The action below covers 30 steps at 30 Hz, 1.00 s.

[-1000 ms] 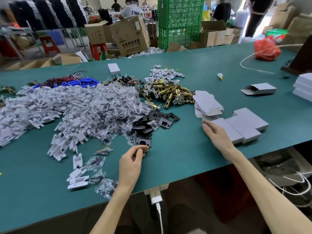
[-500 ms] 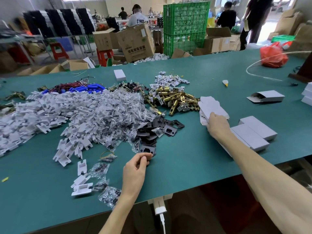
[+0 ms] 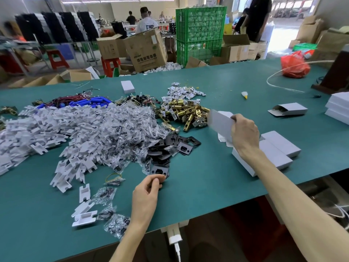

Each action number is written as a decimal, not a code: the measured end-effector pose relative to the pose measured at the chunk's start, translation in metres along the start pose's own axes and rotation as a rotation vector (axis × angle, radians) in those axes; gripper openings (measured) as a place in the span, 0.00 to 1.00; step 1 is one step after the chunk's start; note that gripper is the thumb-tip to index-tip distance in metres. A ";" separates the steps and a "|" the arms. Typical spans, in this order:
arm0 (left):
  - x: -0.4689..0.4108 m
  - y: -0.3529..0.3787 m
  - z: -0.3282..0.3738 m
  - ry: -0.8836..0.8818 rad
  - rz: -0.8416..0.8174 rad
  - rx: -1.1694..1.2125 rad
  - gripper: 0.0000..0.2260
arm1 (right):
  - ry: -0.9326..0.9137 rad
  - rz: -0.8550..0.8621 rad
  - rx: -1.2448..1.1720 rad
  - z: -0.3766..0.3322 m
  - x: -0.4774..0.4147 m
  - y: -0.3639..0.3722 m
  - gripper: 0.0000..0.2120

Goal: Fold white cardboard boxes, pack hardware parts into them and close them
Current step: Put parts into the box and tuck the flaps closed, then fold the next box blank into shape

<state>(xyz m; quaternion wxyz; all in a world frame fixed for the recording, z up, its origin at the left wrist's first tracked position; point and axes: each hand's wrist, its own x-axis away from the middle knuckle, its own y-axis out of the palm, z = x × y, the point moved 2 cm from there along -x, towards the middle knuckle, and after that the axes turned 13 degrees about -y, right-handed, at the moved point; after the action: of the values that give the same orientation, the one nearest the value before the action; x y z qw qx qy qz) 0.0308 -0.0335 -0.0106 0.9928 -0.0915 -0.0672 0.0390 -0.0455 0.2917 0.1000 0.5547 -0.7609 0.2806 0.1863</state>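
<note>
My right hand [image 3: 244, 132] grips a flat white cardboard blank [image 3: 219, 121] and holds it tilted above the small stack of blanks [image 3: 223, 139]. Closed white boxes [image 3: 277, 150] lie just right of that hand. My left hand [image 3: 146, 193] rests on the green table [image 3: 207, 186] with fingers curled, its tips at a black metal plate [image 3: 160, 170]; whether it pinches the plate is hidden. Brass latches [image 3: 184, 112] are heaped in the middle, black plates [image 3: 175, 146] in front of them.
A big heap of white plastic pieces [image 3: 47, 133] and bagged screws [image 3: 120, 133] fills the left. An open-ended white box [image 3: 288, 109] and stacked white boxes [image 3: 338, 108] lie at the right, a red bag [image 3: 294, 67] farther back. Green crates [image 3: 200, 33] and cartons stand behind the table.
My right hand moved from the closed boxes up to the stack of blanks and lifted one blank off it. My left hand stayed by the black plate.
</note>
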 end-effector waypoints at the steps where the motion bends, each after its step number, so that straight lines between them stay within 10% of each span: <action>1: 0.000 0.000 0.000 0.001 -0.001 -0.002 0.12 | 0.034 0.033 -0.090 -0.007 0.002 -0.004 0.14; 9: 0.002 -0.002 0.000 0.006 0.001 0.063 0.12 | 0.410 -0.206 -1.084 -0.079 0.081 0.032 0.08; 30: -0.007 0.000 0.040 -0.164 -0.181 0.559 0.31 | 0.176 -0.461 -1.301 -0.128 0.139 0.057 0.18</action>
<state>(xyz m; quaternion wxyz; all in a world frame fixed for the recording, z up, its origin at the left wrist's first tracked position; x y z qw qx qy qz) 0.0185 -0.0275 0.0277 0.9702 0.1951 -0.1417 -0.0253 0.0221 0.1268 0.0153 -0.0135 -0.9911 -0.0127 0.1317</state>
